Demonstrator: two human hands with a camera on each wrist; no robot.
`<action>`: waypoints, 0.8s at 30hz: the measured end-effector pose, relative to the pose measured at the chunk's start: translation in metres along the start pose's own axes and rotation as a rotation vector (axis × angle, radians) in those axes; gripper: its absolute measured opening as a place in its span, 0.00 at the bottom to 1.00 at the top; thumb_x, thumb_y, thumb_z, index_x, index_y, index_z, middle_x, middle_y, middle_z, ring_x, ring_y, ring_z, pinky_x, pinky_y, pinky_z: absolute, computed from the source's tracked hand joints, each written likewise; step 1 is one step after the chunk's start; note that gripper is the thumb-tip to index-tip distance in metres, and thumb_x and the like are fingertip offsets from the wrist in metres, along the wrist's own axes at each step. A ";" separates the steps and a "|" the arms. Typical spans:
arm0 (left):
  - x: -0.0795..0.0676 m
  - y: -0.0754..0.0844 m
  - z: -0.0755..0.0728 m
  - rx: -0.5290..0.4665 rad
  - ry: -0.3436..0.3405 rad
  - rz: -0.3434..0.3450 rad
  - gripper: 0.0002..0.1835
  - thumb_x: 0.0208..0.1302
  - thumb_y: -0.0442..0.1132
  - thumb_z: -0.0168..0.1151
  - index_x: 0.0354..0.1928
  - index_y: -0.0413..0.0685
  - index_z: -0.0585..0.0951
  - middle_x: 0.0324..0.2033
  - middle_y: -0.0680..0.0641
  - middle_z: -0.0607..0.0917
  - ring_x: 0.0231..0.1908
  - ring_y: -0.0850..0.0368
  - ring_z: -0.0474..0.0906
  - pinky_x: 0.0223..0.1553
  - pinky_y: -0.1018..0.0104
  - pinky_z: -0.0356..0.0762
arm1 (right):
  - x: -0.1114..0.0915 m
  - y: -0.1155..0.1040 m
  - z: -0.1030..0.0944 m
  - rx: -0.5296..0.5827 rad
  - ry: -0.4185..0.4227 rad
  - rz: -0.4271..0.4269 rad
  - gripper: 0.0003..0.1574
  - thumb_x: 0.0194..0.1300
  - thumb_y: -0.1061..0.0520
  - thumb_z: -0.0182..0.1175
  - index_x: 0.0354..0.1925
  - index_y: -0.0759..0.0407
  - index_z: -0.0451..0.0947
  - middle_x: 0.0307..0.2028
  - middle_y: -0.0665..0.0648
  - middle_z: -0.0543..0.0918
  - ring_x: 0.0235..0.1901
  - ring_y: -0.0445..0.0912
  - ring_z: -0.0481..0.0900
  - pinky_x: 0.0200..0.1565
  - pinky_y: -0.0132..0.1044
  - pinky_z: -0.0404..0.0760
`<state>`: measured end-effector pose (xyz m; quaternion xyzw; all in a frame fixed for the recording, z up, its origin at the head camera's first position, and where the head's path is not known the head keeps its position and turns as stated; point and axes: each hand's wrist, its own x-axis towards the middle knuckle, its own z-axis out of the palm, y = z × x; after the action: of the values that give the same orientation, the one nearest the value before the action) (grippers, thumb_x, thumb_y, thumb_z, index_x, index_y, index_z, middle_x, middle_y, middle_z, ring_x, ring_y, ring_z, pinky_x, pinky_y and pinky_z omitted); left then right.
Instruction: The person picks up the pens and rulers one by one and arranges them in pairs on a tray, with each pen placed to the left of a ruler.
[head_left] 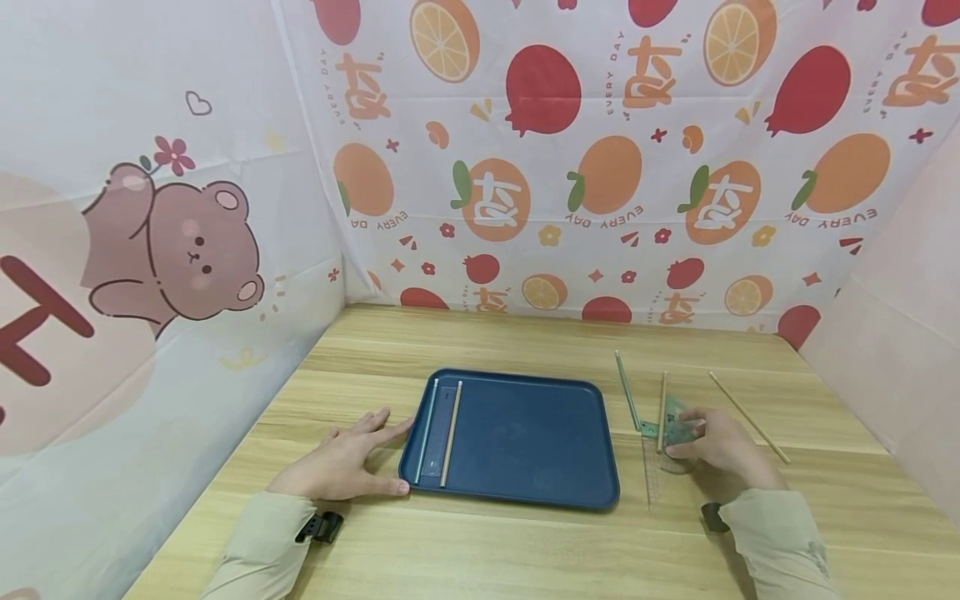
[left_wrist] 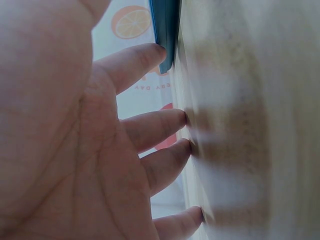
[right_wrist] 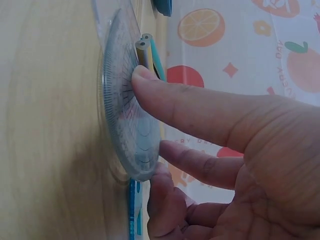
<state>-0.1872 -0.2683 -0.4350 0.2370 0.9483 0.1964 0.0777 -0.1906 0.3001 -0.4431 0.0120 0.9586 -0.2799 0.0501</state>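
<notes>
My left hand lies at the left side of a blue tray, fingers spread, thumb and index finger touching its rim. In the left wrist view the other fingertips rest on the tabletop. Inside the tray lie a teal pencil, a clear ruler and a plain wooden pencil, side by side. To the tray's right, my right hand pinches a clear protractor between thumb and fingers, its face tilted up from the table. A green drawing template is close beside the fingers.
Near the right hand lie a green pencil, a wooden pencil and a clear ruler. Another wooden pencil lies farther right. Printed cloths hang along the back and sides of the wooden table.
</notes>
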 end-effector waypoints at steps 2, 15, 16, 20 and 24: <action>0.000 0.000 0.000 0.001 0.000 0.001 0.57 0.55 0.73 0.75 0.83 0.57 0.67 0.81 0.27 0.61 0.80 0.22 0.56 0.67 0.09 0.51 | 0.001 0.000 0.000 0.000 0.003 -0.003 0.45 0.60 0.50 0.81 0.65 0.74 0.76 0.52 0.76 0.84 0.53 0.67 0.84 0.52 0.59 0.85; 0.001 -0.001 0.001 0.000 0.000 -0.004 0.57 0.55 0.73 0.76 0.83 0.58 0.67 0.81 0.27 0.61 0.80 0.22 0.56 0.67 0.09 0.51 | 0.001 -0.001 0.000 0.005 -0.001 -0.014 0.42 0.61 0.51 0.80 0.63 0.72 0.76 0.54 0.77 0.83 0.48 0.61 0.84 0.47 0.56 0.85; 0.001 -0.001 0.001 0.000 0.000 -0.004 0.57 0.55 0.73 0.76 0.83 0.58 0.67 0.81 0.27 0.61 0.80 0.22 0.56 0.68 0.09 0.51 | 0.001 -0.001 0.000 0.006 -0.003 -0.018 0.42 0.61 0.51 0.80 0.63 0.72 0.75 0.53 0.77 0.82 0.48 0.61 0.84 0.47 0.56 0.85; 0.000 -0.001 0.001 -0.003 0.001 0.000 0.57 0.55 0.73 0.76 0.83 0.58 0.67 0.81 0.26 0.61 0.80 0.22 0.56 0.68 0.09 0.50 | -0.001 -0.001 -0.001 0.024 -0.005 -0.030 0.40 0.62 0.52 0.79 0.63 0.70 0.74 0.51 0.75 0.83 0.48 0.60 0.83 0.46 0.54 0.85; 0.000 -0.001 0.000 -0.004 0.001 0.002 0.57 0.55 0.73 0.75 0.83 0.58 0.67 0.81 0.26 0.60 0.80 0.22 0.55 0.68 0.10 0.50 | -0.004 -0.001 -0.002 0.092 -0.008 -0.041 0.39 0.65 0.55 0.77 0.65 0.70 0.71 0.44 0.68 0.84 0.41 0.53 0.81 0.39 0.45 0.82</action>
<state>-0.1876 -0.2691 -0.4357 0.2378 0.9477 0.1984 0.0773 -0.1868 0.3009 -0.4404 -0.0064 0.9446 -0.3248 0.0476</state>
